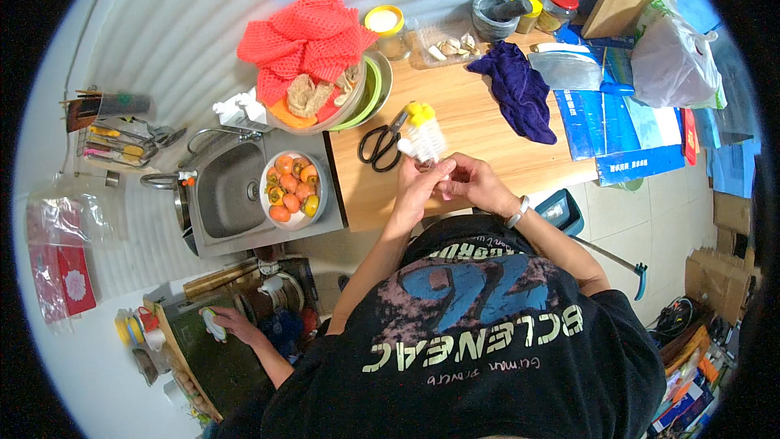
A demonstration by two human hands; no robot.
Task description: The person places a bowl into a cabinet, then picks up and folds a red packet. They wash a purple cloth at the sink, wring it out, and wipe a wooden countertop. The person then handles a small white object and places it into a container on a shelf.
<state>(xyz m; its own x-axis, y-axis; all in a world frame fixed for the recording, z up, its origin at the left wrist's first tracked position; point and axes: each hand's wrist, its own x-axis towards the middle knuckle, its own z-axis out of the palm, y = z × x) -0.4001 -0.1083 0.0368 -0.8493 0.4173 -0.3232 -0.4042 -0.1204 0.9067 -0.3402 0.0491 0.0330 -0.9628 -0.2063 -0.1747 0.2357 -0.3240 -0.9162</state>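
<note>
At the front edge of the wooden table both hands are closed together in front of my body. My left hand grips a bottle brush with white bristles and a yellow tip, which points away from me. My right hand pinches at the brush's near end, its fingertips meeting the left ones. The fingers hide most of the handle. Just left of the bristles lie black-handled scissors, their blades partly covered by the brush.
Left stand a sink, a bowl of persimmons and bowls under red mesh cloth. Behind are garlic, jars and a stone mortar. A purple cloth and cleaver lie right. Another person's hand holds a small cloth.
</note>
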